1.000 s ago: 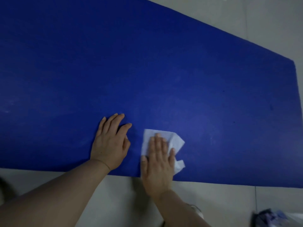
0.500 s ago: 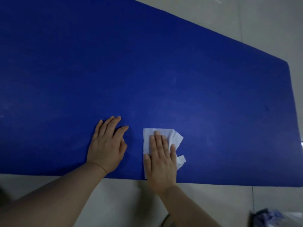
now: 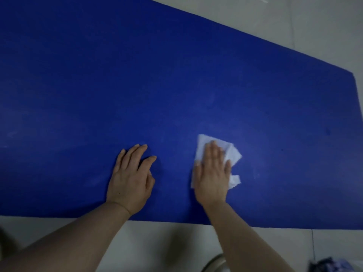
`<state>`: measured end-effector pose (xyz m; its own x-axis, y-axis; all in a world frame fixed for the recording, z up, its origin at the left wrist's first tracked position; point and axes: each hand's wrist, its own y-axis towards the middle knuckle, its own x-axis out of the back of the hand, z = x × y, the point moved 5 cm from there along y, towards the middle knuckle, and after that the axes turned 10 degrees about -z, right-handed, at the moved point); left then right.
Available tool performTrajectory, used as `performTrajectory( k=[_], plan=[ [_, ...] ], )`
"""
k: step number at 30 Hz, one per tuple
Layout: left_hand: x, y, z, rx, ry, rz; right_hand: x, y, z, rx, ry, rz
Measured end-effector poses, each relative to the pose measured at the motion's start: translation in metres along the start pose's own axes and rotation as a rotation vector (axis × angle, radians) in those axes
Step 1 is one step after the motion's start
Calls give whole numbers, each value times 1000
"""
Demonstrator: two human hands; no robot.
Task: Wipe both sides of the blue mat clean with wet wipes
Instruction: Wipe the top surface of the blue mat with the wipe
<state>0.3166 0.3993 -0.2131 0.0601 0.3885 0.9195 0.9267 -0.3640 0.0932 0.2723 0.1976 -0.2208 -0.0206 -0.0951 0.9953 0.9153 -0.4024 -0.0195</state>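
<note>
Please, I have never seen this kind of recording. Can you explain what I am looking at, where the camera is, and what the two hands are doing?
No machine is here: a person works with two bare hands. The camera is worn on the person's head and looks forward and down, so both forearms enter from the bottom edge. A large blue mat lies flat on a pale floor. The right hand lies flat with straight fingers on a white wet wipe, pressing it against the mat to clean it. The left hand rests open on the mat beside it, holding nothing; it probably steadies the mat. At the bottom right corner there is a dark object, too unclear to name.
</note>
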Motion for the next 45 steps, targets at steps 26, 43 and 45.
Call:
performTrajectory(
  k=[26, 43, 45],
  plan=[
    [-1, -2, 1, -6, -64, -72, 4, 72, -17, -329, 29, 17],
    [-16, 127, -16, -54, -89, -103, 0, 102, 37, 117, 6, 26],
    [-19, 128, -17, -79, -56, -88, 1, 111, 33, 238, 17, 15]
  ],
)
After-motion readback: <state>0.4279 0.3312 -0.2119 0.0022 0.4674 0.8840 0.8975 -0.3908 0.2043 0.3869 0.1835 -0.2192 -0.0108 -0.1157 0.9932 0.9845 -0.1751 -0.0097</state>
